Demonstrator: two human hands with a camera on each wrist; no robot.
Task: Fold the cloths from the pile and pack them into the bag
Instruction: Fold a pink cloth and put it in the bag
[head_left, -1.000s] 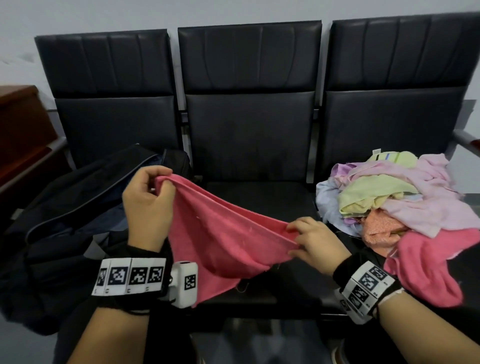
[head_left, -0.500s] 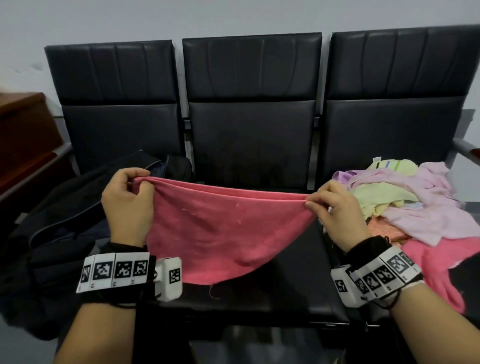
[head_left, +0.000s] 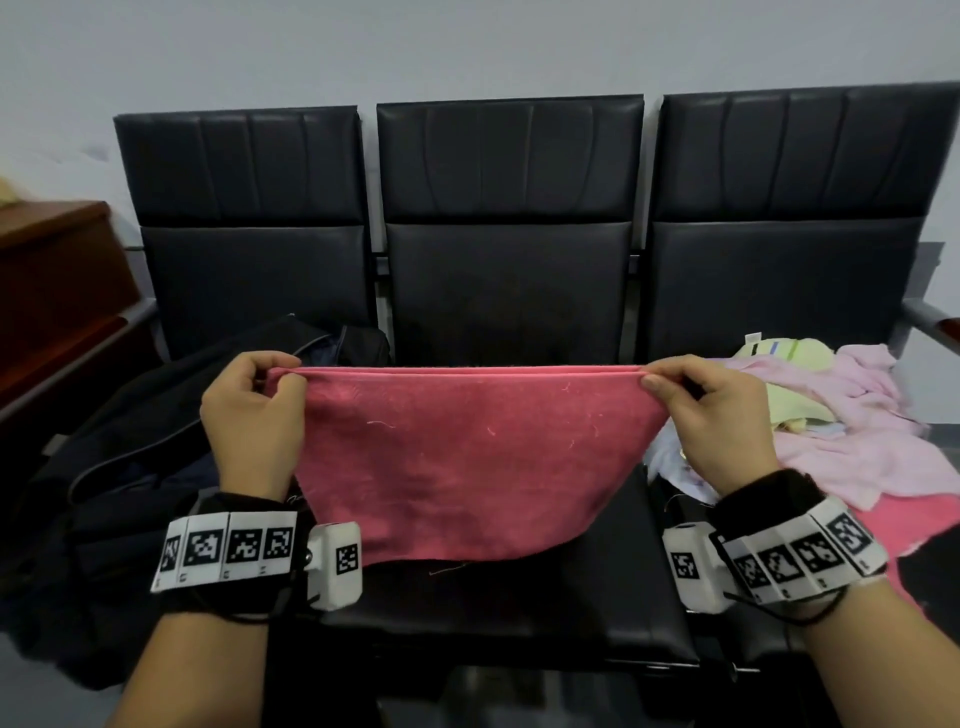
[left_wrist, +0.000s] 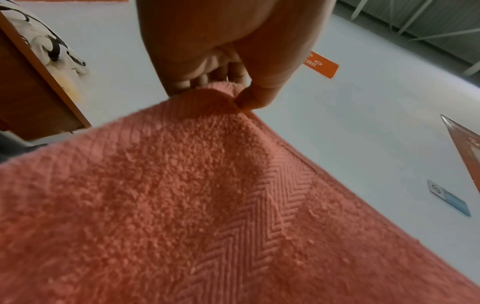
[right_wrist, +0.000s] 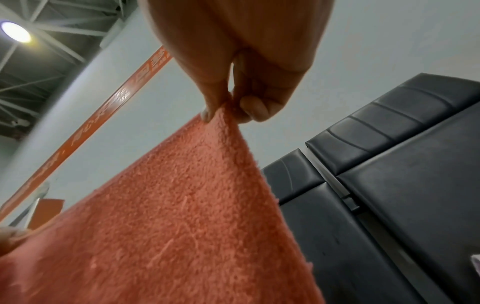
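The pink cloth (head_left: 467, 462) hangs in the air above the middle seat (head_left: 613, 587) of a row of black chairs, stretched taut between two hands. Its top edge runs level from left to right, and that edge shows two layers lying together, so it looks already doubled once. The long axis runs left to right along the top edge; the body drops from it and curves in to a rounded lower hem that hangs just over the seat, whether touching it I cannot tell.

The left hand (head_left: 254, 415) pinches the left top corner between thumb and curled fingers; the left wrist view shows the corner bunched under the thumb. The right hand (head_left: 722, 415) pinches the right top corner the same way, thumb against forefinger, as the right wrist view confirms.

The step in hand seems to be folding this one cloth: squaring and tensioning it after a first fold. The next move probably calls for bringing the two corners together to halve it across its length, keeping the edges matched, or laying it flat on the seat first.

The dark bag (head_left: 156, 447) lies open on the left seat, just beside the left hand. The pile (head_left: 852, 415) of pale pink, yellow and pink cloths sits on the right seat, so much remains to be folded.
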